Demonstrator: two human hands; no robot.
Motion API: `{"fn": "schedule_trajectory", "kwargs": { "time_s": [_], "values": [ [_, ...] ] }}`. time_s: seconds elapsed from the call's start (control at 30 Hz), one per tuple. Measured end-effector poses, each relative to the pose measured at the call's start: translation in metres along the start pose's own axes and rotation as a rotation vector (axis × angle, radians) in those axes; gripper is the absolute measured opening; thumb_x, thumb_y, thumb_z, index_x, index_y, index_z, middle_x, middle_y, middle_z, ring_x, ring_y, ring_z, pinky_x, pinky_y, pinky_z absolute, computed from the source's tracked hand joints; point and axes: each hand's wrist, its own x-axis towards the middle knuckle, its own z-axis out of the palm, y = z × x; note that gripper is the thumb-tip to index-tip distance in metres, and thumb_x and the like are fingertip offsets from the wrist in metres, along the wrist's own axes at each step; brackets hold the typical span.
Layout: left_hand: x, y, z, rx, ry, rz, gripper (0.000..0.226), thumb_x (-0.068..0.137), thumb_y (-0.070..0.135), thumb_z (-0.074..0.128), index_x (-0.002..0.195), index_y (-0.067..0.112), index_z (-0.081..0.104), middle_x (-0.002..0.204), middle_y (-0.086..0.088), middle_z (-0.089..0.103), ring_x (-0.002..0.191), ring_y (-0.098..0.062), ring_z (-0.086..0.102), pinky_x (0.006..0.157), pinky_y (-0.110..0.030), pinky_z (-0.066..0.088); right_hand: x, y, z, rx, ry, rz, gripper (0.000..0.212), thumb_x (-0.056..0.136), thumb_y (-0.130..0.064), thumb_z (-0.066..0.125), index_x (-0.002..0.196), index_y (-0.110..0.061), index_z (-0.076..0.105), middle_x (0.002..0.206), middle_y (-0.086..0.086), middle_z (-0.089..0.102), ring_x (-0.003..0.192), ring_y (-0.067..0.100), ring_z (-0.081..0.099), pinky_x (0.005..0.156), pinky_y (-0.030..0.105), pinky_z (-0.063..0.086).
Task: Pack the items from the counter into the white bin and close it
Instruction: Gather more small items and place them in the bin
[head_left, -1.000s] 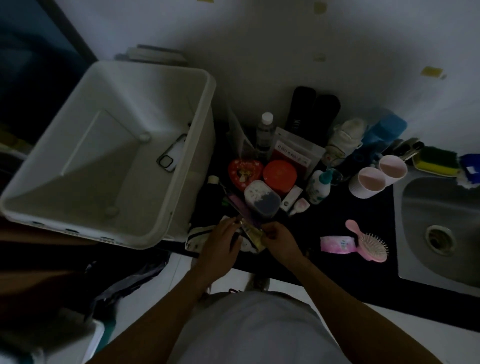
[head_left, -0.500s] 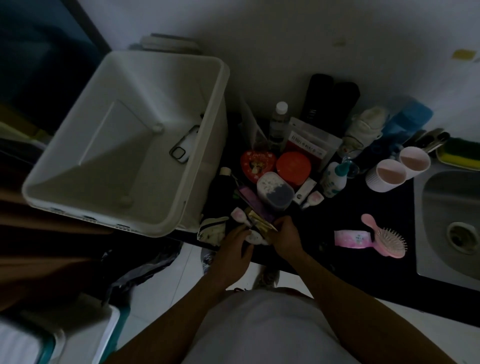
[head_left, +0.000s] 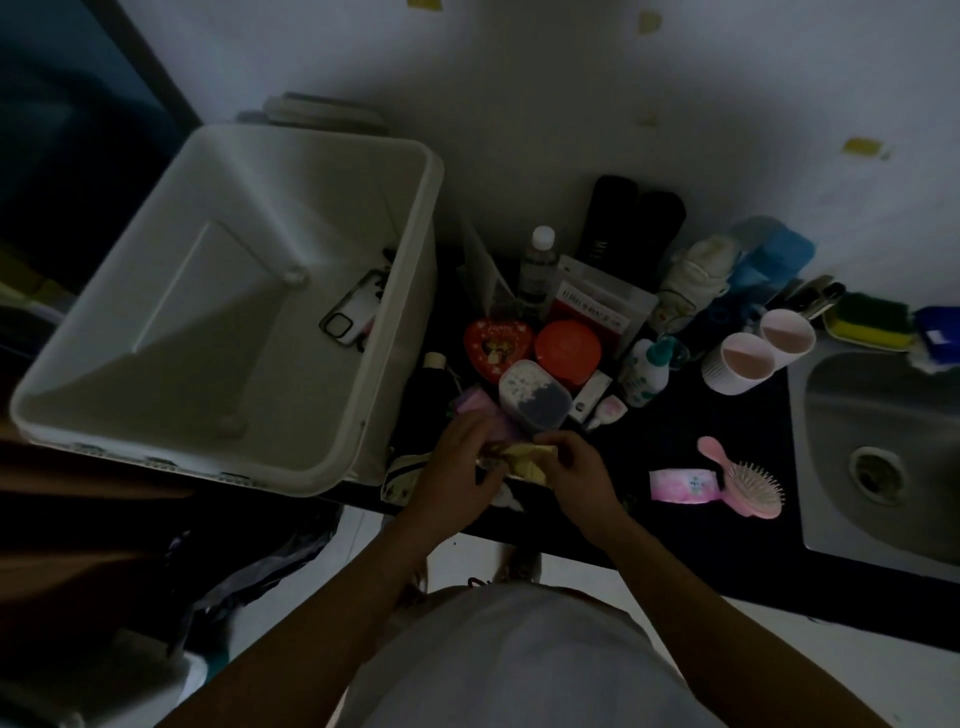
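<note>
Head view, dim light. Both hands are working at the front edge of the counter (head_left: 675, 415). The left hand (head_left: 457, 462) and right hand (head_left: 576, 473) are pinching a small yellow bundle (head_left: 524, 460) between them, fingers curled in on it from either side. What the bundle is, I cannot tell; it is looking soft and loose.

The white bin (head_left: 171, 462) is standing open just left of the hands, holding only a phone case (head_left: 353, 312) against its right wall. Most items are waiting on the counter: a grey-lidded tub (head_left: 535, 397), a red tin (head_left: 569, 348), a heart-shaped box (head_left: 497, 345), two cups (head_left: 743, 361), a pink hairbrush (head_left: 748, 483) and a pink packet (head_left: 683, 486) near the sink (head_left: 883, 441). Packing is, by my reading, barely begun.

Risks as I am judging them:
- The bundle is sitting right over the counter's lip; a loose pinch could be dropping part of it to the floor.
- A dark bottle (head_left: 431, 384) is standing between the hands and the bin wall; a low swing leftward could be knocking it over.
- Poor light is making small pieces easy to miss.
</note>
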Motion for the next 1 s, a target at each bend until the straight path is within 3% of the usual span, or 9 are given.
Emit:
{"fn": "schedule_trajectory", "kwargs": {
  "time_s": [0.07, 0.13, 0.27, 0.4, 0.53, 0.67, 0.83, 1.0],
  "values": [
    [0.006, 0.000, -0.002, -0.008, -0.115, -0.084, 0.052, 0.087, 0.029, 0.068, 0.135, 0.018, 0.049, 0.130, 0.003, 0.054, 0.118, -0.009, 0.049, 0.098, -0.023, 0.045, 0.002, -0.007, 0.003, 0.008, -0.039, -0.028, 0.018, 0.094, -0.009, 0.058, 0.095, -0.026, 0.064, 0.096, -0.005, 0.067, 0.082, -0.003, 0.063, 0.069, 0.010, 0.050],
    [0.006, -0.003, -0.004, -0.050, -0.200, -0.223, 0.045, 0.087, 0.037, 0.069, 0.127, 0.024, 0.054, 0.114, 0.006, 0.064, 0.101, -0.011, 0.061, 0.083, -0.029, 0.053, 0.005, -0.011, 0.009, 0.057, -0.057, -0.030, 0.015, 0.094, -0.009, 0.059, 0.099, -0.022, 0.065, 0.096, -0.002, 0.067, 0.083, 0.000, 0.065, 0.069, 0.013, 0.051],
    [-0.005, -0.013, -0.004, -0.147, -0.136, -0.337, 0.024, 0.088, 0.038, 0.068, 0.093, 0.017, 0.060, 0.082, 0.009, 0.063, 0.074, -0.005, 0.059, 0.059, -0.014, 0.040, 0.008, -0.011, 0.021, 0.162, -0.041, 0.022, 0.009, 0.094, -0.012, 0.061, 0.102, -0.014, 0.064, 0.094, 0.002, 0.068, 0.081, 0.002, 0.067, 0.069, 0.016, 0.053],
    [-0.021, -0.022, -0.006, -0.216, -0.017, -0.516, 0.018, 0.092, 0.032, 0.064, 0.093, 0.019, 0.052, 0.078, 0.014, 0.055, 0.068, 0.002, 0.052, 0.054, -0.009, 0.037, 0.009, 0.004, 0.032, 0.018, -0.077, 0.075, 0.008, 0.094, -0.010, 0.059, 0.102, -0.007, 0.062, 0.098, 0.009, 0.068, 0.093, 0.020, 0.066, 0.082, 0.031, 0.054],
    [-0.026, -0.027, -0.009, -0.349, 0.033, -0.670, 0.022, 0.095, 0.031, 0.058, 0.115, 0.021, 0.056, 0.095, 0.006, 0.065, 0.080, -0.004, 0.061, 0.060, -0.017, 0.042, 0.006, 0.019, 0.045, -0.245, -0.167, 0.043, 0.016, 0.089, -0.002, 0.059, 0.104, -0.009, 0.060, 0.097, 0.009, 0.064, 0.093, 0.023, 0.061, 0.075, 0.024, 0.047],
    [-0.030, -0.028, -0.008, -0.462, 0.089, -0.745, 0.019, 0.097, 0.026, 0.056, 0.115, 0.019, 0.060, 0.101, -0.002, 0.069, 0.081, -0.010, 0.068, 0.061, -0.023, 0.051, 0.005, 0.028, 0.053, -0.534, -0.187, -0.157, 0.023, 0.081, -0.015, 0.072, 0.099, -0.003, 0.063, 0.097, 0.012, 0.065, 0.091, 0.026, 0.062, 0.079, 0.040, 0.052],
    [-0.033, -0.027, -0.010, -0.543, 0.104, -0.803, 0.027, 0.097, 0.022, 0.057, 0.122, 0.011, 0.057, 0.112, -0.011, 0.069, 0.097, -0.028, 0.069, 0.076, -0.042, 0.059, 0.005, 0.037, 0.058, -0.930, -0.227, -0.223, 0.045, 0.081, -0.030, 0.072, 0.118, -0.013, 0.054, 0.119, 0.008, 0.056, 0.114, 0.028, 0.049, 0.087, 0.036, 0.043],
    [-0.035, -0.026, -0.015, -0.547, 0.157, -0.827, 0.026, 0.097, 0.015, 0.056, 0.122, 0.012, 0.053, 0.116, -0.013, 0.067, 0.101, -0.028, 0.067, 0.083, -0.043, 0.057, 0.008, 0.037, 0.060, -0.825, -0.284, -0.205, 0.030, 0.085, -0.006, 0.062, 0.113, -0.001, 0.052, 0.119, 0.018, 0.050, 0.110, 0.032, 0.049, 0.088, 0.036, 0.039]
  ]
}}
